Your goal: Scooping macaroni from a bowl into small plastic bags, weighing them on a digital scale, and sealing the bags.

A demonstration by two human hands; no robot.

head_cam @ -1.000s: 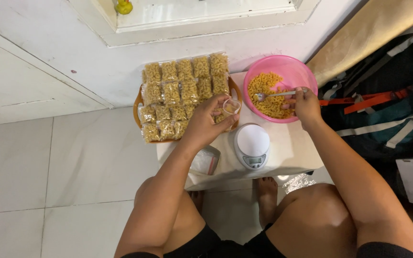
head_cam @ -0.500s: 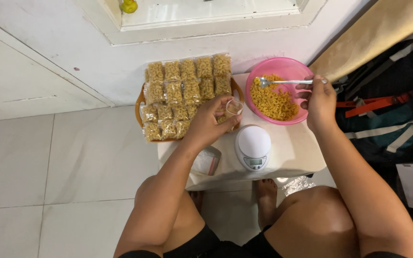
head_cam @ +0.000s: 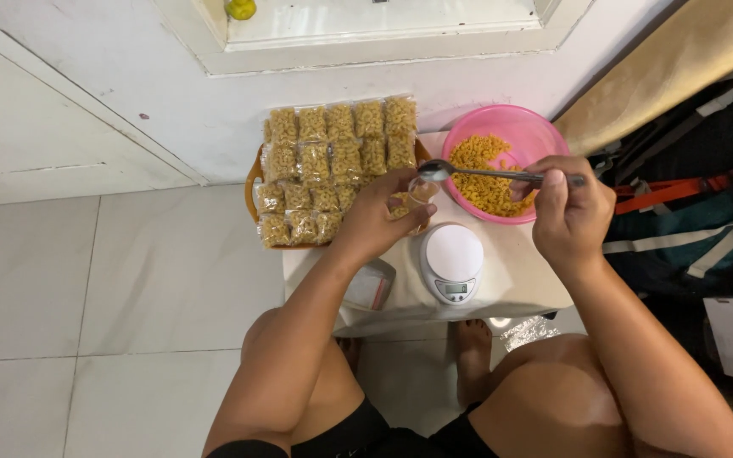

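Note:
My left hand holds a small clear plastic bag open-mouthed above the white stool top. In my right hand is a metal spoon, its bowl right over the bag's mouth. Behind the spoon stands a pink bowl with yellow macaroni-shaped snacks. An orange tray to the left carries rows of filled clear snack packets. A small white digital scale sits on the stool between my hands.
The low white stool stands against a white wall. A pack of clear bags lies at its front left corner. Dark bags with orange straps crowd the right. My knees and a foot are below the stool.
My right hand lifted the spoon out of the pink bowl and carried it left, so its bowl now sits over the bag in my left hand. The left hand barely moved.

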